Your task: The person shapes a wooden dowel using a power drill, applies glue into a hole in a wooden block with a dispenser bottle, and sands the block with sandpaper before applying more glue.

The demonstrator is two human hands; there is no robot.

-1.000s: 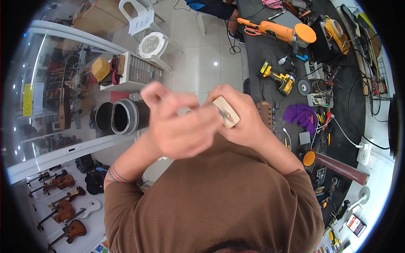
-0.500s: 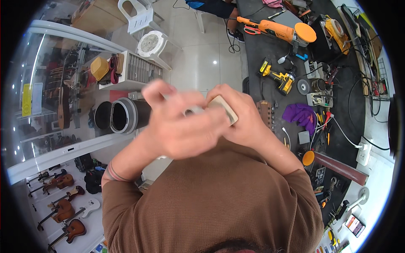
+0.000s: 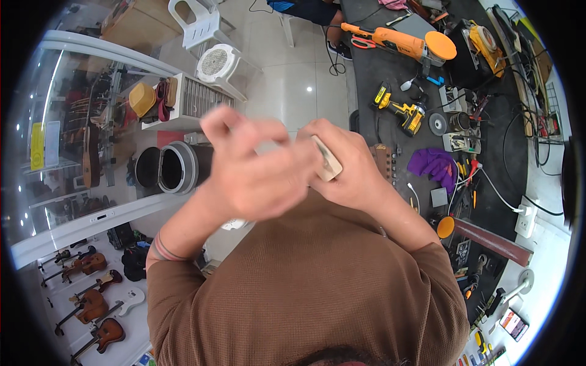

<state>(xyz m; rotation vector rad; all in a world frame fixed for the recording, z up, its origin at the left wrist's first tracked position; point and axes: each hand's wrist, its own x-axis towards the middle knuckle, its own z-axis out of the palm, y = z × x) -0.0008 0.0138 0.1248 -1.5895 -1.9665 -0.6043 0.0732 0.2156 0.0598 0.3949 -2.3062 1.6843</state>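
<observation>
A small pale block [image 3: 328,160], beige with a rounded edge, sits in my right hand [image 3: 354,168], whose fingers are wrapped round it in front of my chest. My left hand [image 3: 259,174] is smeared by motion. Its fingertips reach the near left side of the block, and one finger is bent and raised away from it. Whether those fingers hold anything is hidden by the blur. Just right of my right hand, a brown guitar headstock [image 3: 383,161] with tuning pegs lies on the dark workbench [image 3: 397,79].
On the bench lie a yellow cordless drill [image 3: 401,111], an orange polisher [image 3: 400,43] and a purple cloth [image 3: 432,165]. A grey bin [image 3: 189,169] stands left, near a white stool [image 3: 217,64]. Guitars [image 3: 91,305] line the lower left. Another person's leg [image 3: 332,27] shows at the top.
My left hand has shifted slightly left and up along the block, so more of the block's face shows. My right hand stays nearly in place, still gripping the block.
</observation>
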